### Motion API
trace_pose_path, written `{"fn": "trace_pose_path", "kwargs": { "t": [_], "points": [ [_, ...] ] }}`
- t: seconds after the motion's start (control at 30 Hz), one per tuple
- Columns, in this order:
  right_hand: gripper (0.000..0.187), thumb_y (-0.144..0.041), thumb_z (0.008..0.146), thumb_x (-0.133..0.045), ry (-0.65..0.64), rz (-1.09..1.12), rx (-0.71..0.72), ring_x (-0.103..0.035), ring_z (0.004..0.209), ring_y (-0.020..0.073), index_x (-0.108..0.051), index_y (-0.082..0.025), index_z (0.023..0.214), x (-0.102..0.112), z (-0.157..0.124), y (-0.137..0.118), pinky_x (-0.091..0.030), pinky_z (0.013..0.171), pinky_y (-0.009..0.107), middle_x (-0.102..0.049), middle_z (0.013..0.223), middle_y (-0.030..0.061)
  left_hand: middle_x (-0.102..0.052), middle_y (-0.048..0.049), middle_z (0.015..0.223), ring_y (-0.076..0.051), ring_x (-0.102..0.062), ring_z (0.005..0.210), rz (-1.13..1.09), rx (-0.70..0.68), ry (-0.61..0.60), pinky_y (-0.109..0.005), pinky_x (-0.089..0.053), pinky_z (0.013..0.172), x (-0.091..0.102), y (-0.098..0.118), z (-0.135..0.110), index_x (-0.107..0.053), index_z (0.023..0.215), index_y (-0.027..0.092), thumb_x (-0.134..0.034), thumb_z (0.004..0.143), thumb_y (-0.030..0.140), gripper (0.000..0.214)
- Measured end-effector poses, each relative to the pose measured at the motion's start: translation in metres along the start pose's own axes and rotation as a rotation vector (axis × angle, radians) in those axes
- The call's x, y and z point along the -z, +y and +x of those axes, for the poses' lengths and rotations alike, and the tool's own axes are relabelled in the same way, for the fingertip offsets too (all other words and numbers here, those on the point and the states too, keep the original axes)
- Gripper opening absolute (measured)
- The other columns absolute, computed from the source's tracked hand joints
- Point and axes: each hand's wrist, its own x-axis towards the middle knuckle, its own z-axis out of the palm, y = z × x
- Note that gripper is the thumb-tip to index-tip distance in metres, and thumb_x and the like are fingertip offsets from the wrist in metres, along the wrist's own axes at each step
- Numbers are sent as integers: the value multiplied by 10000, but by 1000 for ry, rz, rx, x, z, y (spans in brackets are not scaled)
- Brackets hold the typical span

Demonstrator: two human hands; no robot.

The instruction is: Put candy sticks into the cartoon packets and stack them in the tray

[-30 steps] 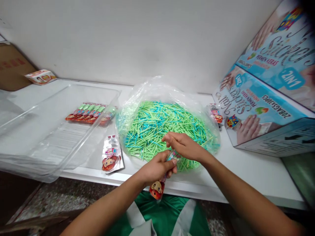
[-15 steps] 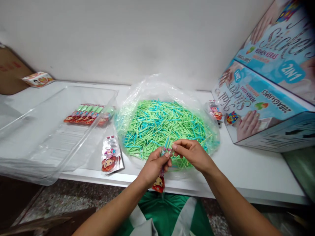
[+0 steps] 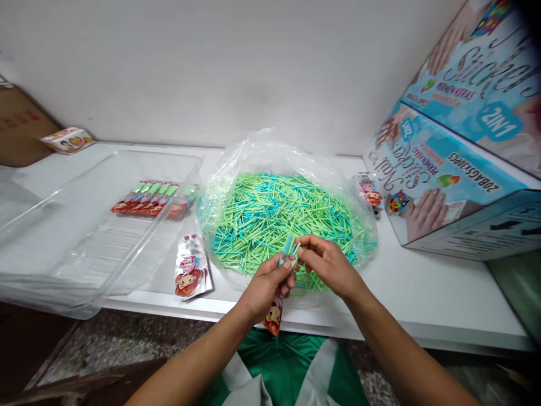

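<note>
Now, a change at the hands. A second ago the right hand (image 3: pixel 329 266) arched over the top of the pouch; its thumb and fingertips now meet at the pouch mouth. Whether they pinch film or a stick, cannot tell. Left hand (image 3: pixel 270 282) grips the pouch (image 3: pixel 273 319) around its middle, thumb on the near face. Pouch held at the table's near edge, before the bag, its printed end hanging down. Green and blue sticks (image 3: pixel 291 246) poke out of the mouth, slightly fanned. My reading: filling under way, sticks not fully seated.

Surface and room: pale wall (image 3: pixel 262 67) at the far side; white table (image 3: pixel 448 299) below. Right, stacked blue cartons (image 3: pixel 456 180), lettered "Nail Stickers". Left, wide clear tray (image 3: pixel 63 301). Centre, open plastic bag (image 3: pixel 264 148) heaped with loose sticks (image 3: pixel 287 206). Far left, brown box (image 3: pixel 23 127), small orange-white box (image 3: pixel 70 141) beside it. Row of filled pouches (image 3: pixel 147 200), partly seen through the tray's right wall. Flat pouches (image 3: pixel 190 270) between tray and bag, near edge.
</note>
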Motion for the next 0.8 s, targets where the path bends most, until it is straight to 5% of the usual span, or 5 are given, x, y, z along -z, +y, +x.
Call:
{"fn": "trace_pose_path", "kwargs": {
  "t": [0.23, 0.43, 0.8],
  "points": [
    [57, -231, 779, -526, 33, -69, -23, -517, 564, 109, -547, -178, 783, -2, 0, 1, -428, 559, 245, -525, 606, -42, -497, 49, 593, -34, -336, 437, 30, 15, 13, -178, -232, 446, -1, 1, -1, -460, 801, 178, -564, 819, 417, 261],
    [134, -177, 767, -493, 40, -7, -5, -563, 659, 124, -553, -191, 886, -6, -1, 4, -511, 613, 261, -569, 766, -16, -480, 54, 601, -34, -325, 432, 72, 9, 29, -171, -212, 421, -2, -5, 1, -460, 832, 183, -527, 833, 446, 271],
    [72, -252, 789, -534, 48, -7, 3, -548, 585, 120, -552, -183, 800, -4, 0, 3, -484, 575, 255, -546, 649, -28, -490, 45, 596, -32, -329, 437, 1, 18, -11, -168, -233, 436, 0, -4, 0, -489, 834, 169, -552, 826, 428, 267]
  ]
}}
